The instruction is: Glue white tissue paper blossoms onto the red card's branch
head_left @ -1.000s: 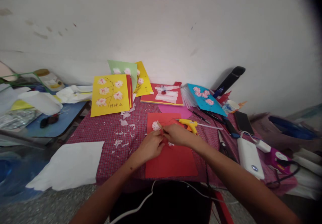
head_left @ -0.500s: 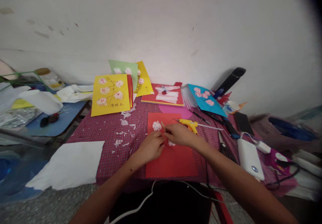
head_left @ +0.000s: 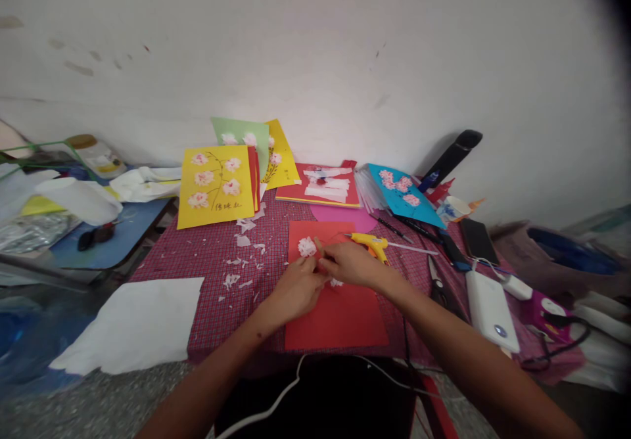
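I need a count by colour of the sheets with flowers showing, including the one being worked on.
Yellow: 2 (front yellow sheet, back yellow sheet)
Green: 1 (green sheet)
Blue: 1 (blue sheet)
Red: 1 (red sheet)
Total: 5

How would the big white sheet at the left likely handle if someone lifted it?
The white sheet is probably floppy: its outer edge ripples beyond the tablecloth. It looks thin, so likely light; the ragged edge suggests it might tear.
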A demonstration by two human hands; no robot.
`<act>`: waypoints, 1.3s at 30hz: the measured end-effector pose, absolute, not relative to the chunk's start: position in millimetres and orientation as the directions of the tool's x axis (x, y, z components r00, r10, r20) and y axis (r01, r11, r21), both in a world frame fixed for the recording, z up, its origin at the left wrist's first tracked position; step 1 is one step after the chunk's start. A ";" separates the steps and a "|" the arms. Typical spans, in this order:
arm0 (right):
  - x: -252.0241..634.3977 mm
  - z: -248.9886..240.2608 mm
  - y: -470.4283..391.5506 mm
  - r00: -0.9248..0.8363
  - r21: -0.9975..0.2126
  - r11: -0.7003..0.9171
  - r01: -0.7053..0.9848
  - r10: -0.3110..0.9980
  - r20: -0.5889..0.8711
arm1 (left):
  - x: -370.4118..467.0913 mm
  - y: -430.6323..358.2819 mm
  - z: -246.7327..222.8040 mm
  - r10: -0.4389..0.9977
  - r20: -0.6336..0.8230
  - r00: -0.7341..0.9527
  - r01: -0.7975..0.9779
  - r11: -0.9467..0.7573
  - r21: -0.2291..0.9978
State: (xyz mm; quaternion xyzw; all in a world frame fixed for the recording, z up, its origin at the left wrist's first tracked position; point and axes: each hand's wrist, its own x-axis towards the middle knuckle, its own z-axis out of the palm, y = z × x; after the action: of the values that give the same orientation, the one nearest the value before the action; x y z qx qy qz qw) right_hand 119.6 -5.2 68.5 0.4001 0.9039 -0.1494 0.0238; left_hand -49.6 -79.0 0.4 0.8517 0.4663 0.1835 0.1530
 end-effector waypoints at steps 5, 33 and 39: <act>120.2 66.8 -4.3 -0.684 -0.295 0.632 0.716 0.721 -0.115 | -49.0 -78.6 1.6 0.860 0.151 0.488 0.740 -0.500 0.450; 206.7 -23.1 -124.7 0.109 -0.969 0.148 0.199 0.979 0.172 | -65.9 -95.0 11.3 0.951 0.144 0.273 0.674 -0.296 0.677; 207.0 -30.1 -121.1 0.056 -0.927 0.193 0.321 0.973 0.222 | -46.3 -93.6 10.9 0.854 0.101 0.511 0.717 -0.488 0.497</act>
State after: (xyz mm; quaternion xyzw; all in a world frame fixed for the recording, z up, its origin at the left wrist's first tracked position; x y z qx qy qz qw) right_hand 207.0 -121.1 -30.1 0.5394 0.5998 -0.3353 -0.4868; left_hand -46.3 -93.6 10.9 0.8456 0.4644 0.1699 0.2008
